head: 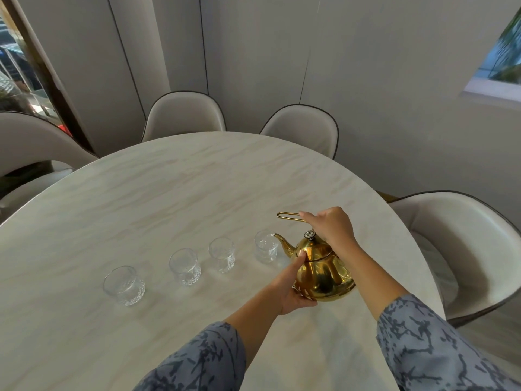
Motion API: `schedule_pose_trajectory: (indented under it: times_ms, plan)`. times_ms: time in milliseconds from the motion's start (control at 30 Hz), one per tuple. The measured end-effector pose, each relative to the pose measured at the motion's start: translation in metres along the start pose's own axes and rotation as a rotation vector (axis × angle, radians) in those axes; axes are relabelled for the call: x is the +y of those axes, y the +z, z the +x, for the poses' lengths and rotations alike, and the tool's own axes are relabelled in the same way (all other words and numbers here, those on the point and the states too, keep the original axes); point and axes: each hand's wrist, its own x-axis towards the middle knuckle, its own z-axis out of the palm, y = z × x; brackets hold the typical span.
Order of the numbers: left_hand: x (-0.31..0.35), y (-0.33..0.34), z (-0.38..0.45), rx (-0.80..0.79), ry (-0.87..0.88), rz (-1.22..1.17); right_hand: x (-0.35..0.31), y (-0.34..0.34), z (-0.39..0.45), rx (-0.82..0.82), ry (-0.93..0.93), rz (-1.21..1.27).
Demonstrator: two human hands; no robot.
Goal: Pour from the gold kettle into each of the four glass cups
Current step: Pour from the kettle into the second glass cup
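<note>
Your right grip (328, 224) closed on the gold kettle (321, 272) handle (290, 216); left grip (293, 289) cupped its base, spout (282, 241) touching the nearest glass cup (266, 246).

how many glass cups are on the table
4, in a row on the table: the nearest-left cup, the second cup, the third cup, and the fourth cup at the gold kettle spout. None appears hidden.

Open table (174, 193) beyond cups (222, 253) (far side)
</note>
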Motion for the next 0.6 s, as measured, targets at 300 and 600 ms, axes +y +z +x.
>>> schedule_pose_trajectory:
  times_ms: [300,600]
  plan:
    - [-0.002,-0.013,-0.008,0.096,0.106,0.124,0.011,-0.002,-0.028,0.048,-0.044,0.197]
    - [-0.007,-0.037,-0.04,0.091,0.141,0.095,-0.013,0.01,-0.046,-0.008,-0.146,0.214]
